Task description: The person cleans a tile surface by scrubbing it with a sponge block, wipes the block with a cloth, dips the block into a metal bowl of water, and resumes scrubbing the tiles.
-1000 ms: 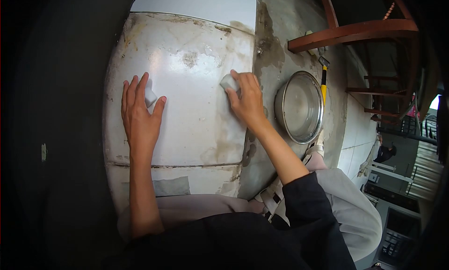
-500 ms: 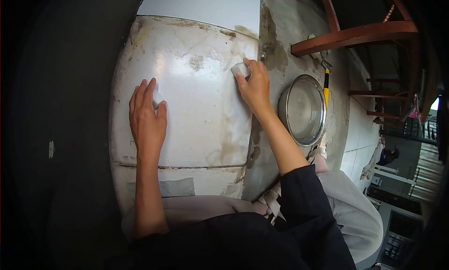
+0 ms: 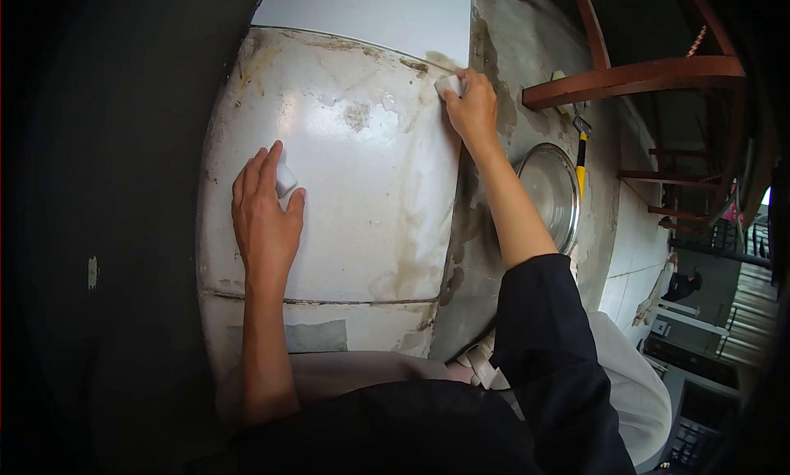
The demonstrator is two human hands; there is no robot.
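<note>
A stained white tile lies below both arms, with brown grime along its edges. My right hand pinches a white sponge-like block against the tile's far right corner. On the tile's left half rests my left hand, its fingers stretched forward. A second white sponge-like block sits between its index finger and thumb, partly hidden under the fingers. To the right of the tile, a round metal basin stands on the grey floor, partly covered by my right forearm.
Beyond the basin lies a tool with a yellow and black handle. A reddish-brown frame stands at the upper right. Near my knees is a grey patch on the tile. Another person is in the right background.
My right hand has slid the white block forward and right, up to the tile's corner. The left hand stays nearly in place. The view has shifted slightly, and my right arm covers more of the basin.
</note>
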